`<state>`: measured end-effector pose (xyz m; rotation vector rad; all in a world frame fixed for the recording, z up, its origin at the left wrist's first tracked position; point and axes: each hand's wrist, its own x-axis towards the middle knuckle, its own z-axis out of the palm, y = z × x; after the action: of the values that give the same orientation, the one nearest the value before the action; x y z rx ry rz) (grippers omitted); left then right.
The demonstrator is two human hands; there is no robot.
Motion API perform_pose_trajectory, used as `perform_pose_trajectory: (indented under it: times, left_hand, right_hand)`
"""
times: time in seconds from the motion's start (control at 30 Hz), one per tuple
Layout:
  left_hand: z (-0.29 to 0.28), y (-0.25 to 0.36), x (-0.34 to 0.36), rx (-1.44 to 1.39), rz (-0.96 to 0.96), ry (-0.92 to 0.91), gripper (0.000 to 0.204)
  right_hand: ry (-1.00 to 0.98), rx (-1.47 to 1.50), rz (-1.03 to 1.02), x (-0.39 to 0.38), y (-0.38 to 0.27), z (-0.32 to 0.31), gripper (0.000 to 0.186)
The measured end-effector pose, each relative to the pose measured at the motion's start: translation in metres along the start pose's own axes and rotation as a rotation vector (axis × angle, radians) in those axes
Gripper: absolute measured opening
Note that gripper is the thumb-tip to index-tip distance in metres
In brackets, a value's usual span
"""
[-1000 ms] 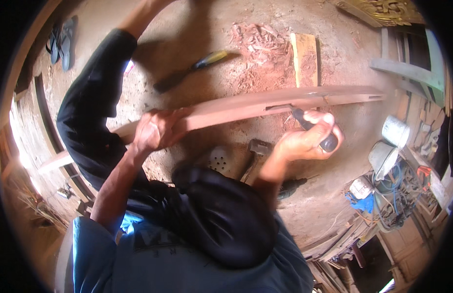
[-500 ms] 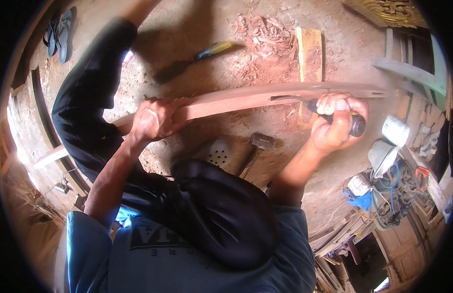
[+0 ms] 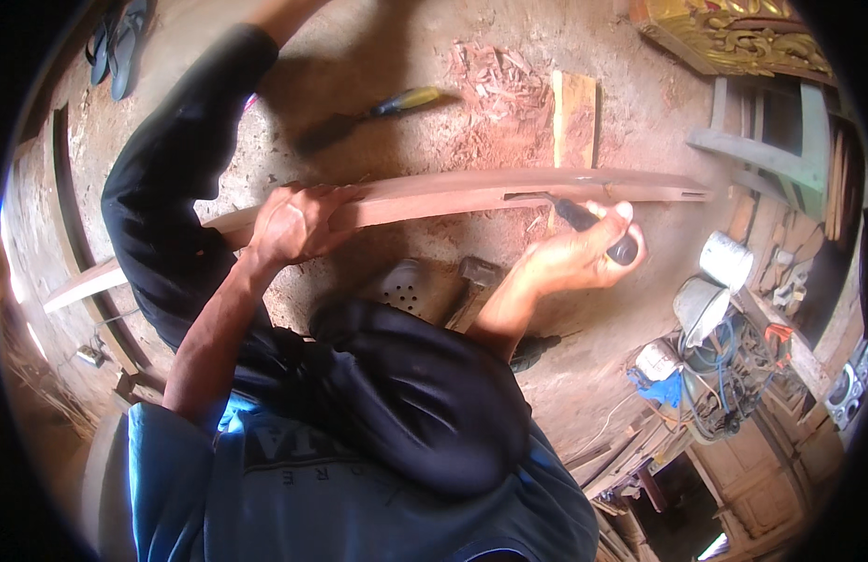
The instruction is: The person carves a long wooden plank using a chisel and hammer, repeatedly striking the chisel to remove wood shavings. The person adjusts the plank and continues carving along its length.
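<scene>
A long reddish wooden beam (image 3: 425,199) lies across in front of me, with slots cut into its near face. My left hand (image 3: 292,225) is closed over the beam left of its middle, holding it near my bent leg. Around the dark handle of a narrow chisel (image 3: 574,214) wraps my right hand (image 3: 584,255), thumb uppermost. The chisel's blade tip is at the slot near the middle of the beam's right half; how deep it sits cannot be seen. A second slot shows near the right end.
Past the beam lie a yellow-and-dark-handled chisel (image 3: 408,101), reddish shavings (image 3: 504,84) and a pale plank (image 3: 573,122). Close to me are a hammer (image 3: 481,272) and a holed clog (image 3: 401,286). Buckets (image 3: 726,260) and coiled tubing stand right; gilded carving (image 3: 743,37) is far right.
My right hand has turned and come lower and left around the chisel handle, while the blade stays at the same slot. My left hand keeps its place on the beam. The view has shifted slightly.
</scene>
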<state>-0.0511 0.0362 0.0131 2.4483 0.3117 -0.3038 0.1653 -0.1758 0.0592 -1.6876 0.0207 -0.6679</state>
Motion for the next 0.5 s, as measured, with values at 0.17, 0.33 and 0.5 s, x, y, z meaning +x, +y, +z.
perform_pose_trajectory:
  times: [0.17,0.33,0.5]
  left_hand:
    - [-0.001,-0.003,0.001,0.044,0.022,0.012,0.05]
    - [-0.002,-0.004,0.004,0.02,0.015,0.016,0.049]
    - [-0.004,0.0,0.006,0.026,0.013,0.01,0.047]
  right_hand:
    - [-0.543,0.22,0.069,0.02,-0.01,-0.016,0.013]
    - [-0.901,0.337,0.1,0.062,-0.002,-0.024,0.013]
    - [-0.905,0.243,0.127,0.068,0.016,-0.014,0.013]
